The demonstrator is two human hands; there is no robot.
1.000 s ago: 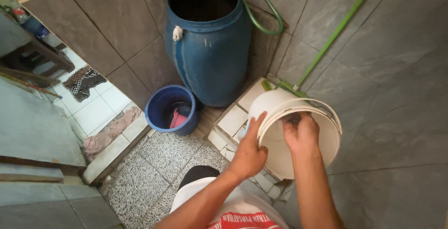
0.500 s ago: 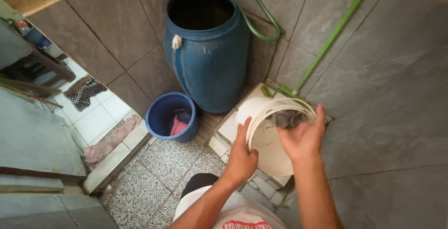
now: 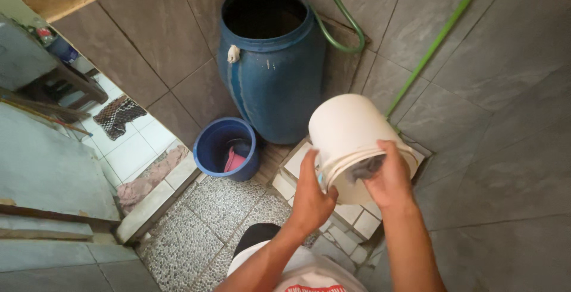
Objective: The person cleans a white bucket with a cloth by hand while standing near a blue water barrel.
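White plastic bucket (image 3: 348,131), tilted, mouth toward camera, perhaps grey cloth (image 3: 364,168) inside.

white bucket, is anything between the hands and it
Nothing visible. The left hand grips the rim of the tipped white bucket directly, and the right hand lies over its mouth, on a grey cloth at the opening.

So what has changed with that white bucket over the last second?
The white plastic bucket has been tipped further, its bottom swung up toward the camera and its mouth turned down toward the person. The left hand stays on the rim; the right hand shifted from inside onto the rim beside a grey cloth. The tall blue barrel and small blue bucket stayed put.
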